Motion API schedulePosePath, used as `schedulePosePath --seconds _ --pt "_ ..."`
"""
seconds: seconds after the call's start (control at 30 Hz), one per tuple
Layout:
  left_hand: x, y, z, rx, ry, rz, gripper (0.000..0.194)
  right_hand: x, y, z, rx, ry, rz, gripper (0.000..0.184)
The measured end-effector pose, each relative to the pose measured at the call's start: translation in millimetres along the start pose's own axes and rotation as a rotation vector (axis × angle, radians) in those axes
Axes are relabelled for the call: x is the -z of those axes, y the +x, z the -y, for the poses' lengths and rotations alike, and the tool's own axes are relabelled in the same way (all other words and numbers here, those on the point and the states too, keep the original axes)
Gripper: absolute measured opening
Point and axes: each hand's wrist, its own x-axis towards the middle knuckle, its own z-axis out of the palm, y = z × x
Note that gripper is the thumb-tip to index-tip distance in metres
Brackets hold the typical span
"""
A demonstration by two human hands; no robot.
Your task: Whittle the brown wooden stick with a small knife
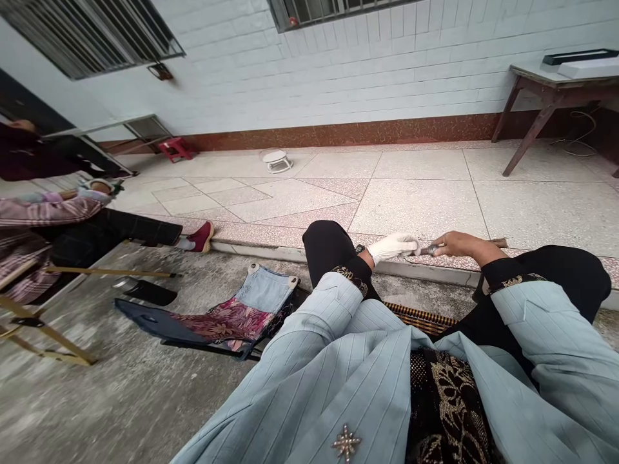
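Observation:
My left hand [394, 247], in a white knit glove, is out over my knees beside the raised floor's edge. Its fingers are closed at the left end of a short grey-brown piece [425, 250]; whatever lies inside them is too small to make out. My bare right hand [457, 245] is wrapped around a tool with a brown wooden handle [499, 243], whose end sticks out to the right. The tool's working end, between the two hands, is too small to identify.
A low folding chair [246, 312] stands at my left. Beyond it sits another person [53, 219] with a wooden frame [58, 341]. On the raised tiled floor [416, 200] are a small white stool [277, 161], a red stool [176, 149] and a wooden table [546, 93].

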Motion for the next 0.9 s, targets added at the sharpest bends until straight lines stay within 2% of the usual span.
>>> schedulePosePath --seconds 0.1,0.17,0.2,0.27,0.33,0.4,0.43,0.5,0.63,0.77,0.83,0.9 --pt "3.1 4 4 0.033 0.036 -0.140 0.043 -3 -8 8 0.188 0.183 0.232 0.043" --pt "3.3 5 6 0.043 0.039 -0.190 0.042 0 -18 15 0.278 0.378 0.326 0.050" --pt "2.7 6 6 0.033 0.039 -0.194 0.042 3 -24 18 0.326 0.502 0.318 0.053" --pt "0.5 7 7 0.017 0.039 -0.163 0.042 10 -32 20 0.355 0.729 0.137 0.052" --pt "-2.1 7 9 0.045 0.047 -0.130 0.041 15 -34 17 0.274 0.906 -0.146 0.045" --pt "-4.3 8 9 0.081 0.072 -0.129 0.039 17 -31 12 0.146 0.992 -0.319 0.038" --pt "-5.1 8 10 0.092 0.086 -0.133 0.038 17 -28 9 0.092 0.998 -0.362 0.036" --pt "-6.2 9 9 0.099 0.121 -0.130 0.036 15 -22 6 0.024 0.953 -0.396 0.033" --pt "-8.2 7 9 0.111 0.158 -0.043 0.034 12 -14 4 -0.088 0.748 -0.414 0.033" --pt "-11.3 5 10 0.100 0.165 0.038 0.036 10 -7 2 -0.256 0.256 -0.433 0.045" --pt "-12.5 5 12 0.090 0.172 0.061 0.038 6 -3 2 -0.280 0.021 -0.406 0.049" --pt "-12.9 6 12 0.087 0.159 0.042 0.038 0 -1 3 -0.255 -0.112 -0.320 0.046"
